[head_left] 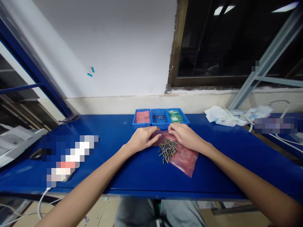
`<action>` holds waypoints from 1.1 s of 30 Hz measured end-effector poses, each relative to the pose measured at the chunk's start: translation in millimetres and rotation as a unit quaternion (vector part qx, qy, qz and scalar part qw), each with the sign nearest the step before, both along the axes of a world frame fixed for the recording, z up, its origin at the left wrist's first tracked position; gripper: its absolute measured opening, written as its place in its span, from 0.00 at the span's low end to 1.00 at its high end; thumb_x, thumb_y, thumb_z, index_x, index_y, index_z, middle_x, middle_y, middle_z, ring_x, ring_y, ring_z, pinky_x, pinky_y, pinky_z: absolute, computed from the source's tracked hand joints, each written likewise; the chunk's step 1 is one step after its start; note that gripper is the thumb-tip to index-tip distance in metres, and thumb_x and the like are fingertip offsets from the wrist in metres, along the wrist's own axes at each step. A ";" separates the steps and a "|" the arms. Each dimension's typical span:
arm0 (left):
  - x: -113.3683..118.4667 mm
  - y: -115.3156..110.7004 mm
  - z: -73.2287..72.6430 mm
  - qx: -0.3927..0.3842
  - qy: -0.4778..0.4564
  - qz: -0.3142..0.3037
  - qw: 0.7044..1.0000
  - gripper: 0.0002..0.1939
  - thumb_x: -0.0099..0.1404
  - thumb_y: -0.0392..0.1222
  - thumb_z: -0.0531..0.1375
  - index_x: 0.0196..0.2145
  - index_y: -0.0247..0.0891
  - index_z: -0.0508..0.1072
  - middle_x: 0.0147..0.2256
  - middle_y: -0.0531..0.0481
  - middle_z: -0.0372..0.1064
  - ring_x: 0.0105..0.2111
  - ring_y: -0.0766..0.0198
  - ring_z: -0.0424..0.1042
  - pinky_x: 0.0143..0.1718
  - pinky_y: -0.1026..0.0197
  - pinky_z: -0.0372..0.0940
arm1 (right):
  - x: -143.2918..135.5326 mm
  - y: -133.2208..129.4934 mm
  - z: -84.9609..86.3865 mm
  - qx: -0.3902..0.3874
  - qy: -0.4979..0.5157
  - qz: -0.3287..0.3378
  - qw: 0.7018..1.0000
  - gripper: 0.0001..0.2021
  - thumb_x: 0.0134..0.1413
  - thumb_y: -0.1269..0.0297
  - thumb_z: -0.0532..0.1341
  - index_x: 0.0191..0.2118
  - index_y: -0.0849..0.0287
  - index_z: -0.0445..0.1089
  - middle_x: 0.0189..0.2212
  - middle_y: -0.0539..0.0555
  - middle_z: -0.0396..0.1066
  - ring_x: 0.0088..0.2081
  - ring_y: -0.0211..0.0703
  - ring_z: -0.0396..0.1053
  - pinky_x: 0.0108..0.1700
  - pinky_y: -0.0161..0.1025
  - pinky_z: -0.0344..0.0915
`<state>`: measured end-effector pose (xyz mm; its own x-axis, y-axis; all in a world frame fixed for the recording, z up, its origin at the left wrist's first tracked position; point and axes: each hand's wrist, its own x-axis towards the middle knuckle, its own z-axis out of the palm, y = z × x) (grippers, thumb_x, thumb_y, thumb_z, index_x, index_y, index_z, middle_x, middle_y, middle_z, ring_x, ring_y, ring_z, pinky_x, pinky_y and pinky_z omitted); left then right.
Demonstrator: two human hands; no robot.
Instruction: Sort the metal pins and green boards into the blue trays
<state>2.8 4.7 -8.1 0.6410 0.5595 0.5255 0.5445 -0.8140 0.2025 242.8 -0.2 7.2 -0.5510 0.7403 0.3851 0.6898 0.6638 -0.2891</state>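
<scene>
A pink plastic bag (186, 160) lies on the blue table, its upper edge running between my two hands. My left hand (143, 138) is curled at the bag's upper left, thumb and fingers closing on its edge. My right hand (184, 134) has bent fingers pinching the bag's upper edge, and its wrist side rests over the bag. The fingertips of both hands are partly hidden. A heap of small metal pins (168, 149), silver and brass-coloured, lies on the bag and spills over its left side onto the table. Their exact kind is too small to tell.
Behind my hands stand three joined blue bins: one with pink bags (143, 117), one with loose metal pins (159, 118), one with green-and-white packets (175, 116). White crumpled packaging (221, 115) and cables lie right. A blurred-out object (73, 157) with a cable lies left.
</scene>
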 end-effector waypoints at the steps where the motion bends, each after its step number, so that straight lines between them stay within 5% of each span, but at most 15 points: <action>1: 0.5 -0.1 0.3 0.001 0.008 -0.004 1.000 0.14 0.74 0.47 0.51 0.43 0.35 0.71 0.31 0.50 0.72 0.27 0.68 0.69 0.30 0.64 0.63 | -1.8 -0.6 -0.5 0.003 0.013 0.007 1.000 0.08 0.65 0.72 0.50 0.35 0.57 0.63 0.33 0.53 0.69 0.36 0.43 0.65 0.40 0.40 0.58; 14: 4.3 -0.6 -3.8 0.017 0.006 -0.023 1.000 0.17 0.76 0.44 0.49 0.37 0.34 0.74 0.28 0.49 0.72 0.27 0.67 0.70 0.29 0.64 0.62 | -11.5 -8.5 4.0 -0.014 0.049 0.051 0.997 0.07 0.66 0.69 0.52 0.37 0.56 0.66 0.32 0.51 0.70 0.35 0.42 0.67 0.39 0.39 0.60; 33: 2.8 0.2 -2.3 0.026 -0.063 -0.026 0.997 0.11 0.76 0.40 0.50 0.47 0.36 0.71 0.40 0.47 0.72 0.36 0.65 0.72 0.39 0.61 0.69 | -17.4 -14.0 4.0 -0.007 0.048 0.027 0.998 0.13 0.70 0.67 0.50 0.38 0.58 0.71 0.34 0.54 0.73 0.38 0.44 0.70 0.43 0.41 0.64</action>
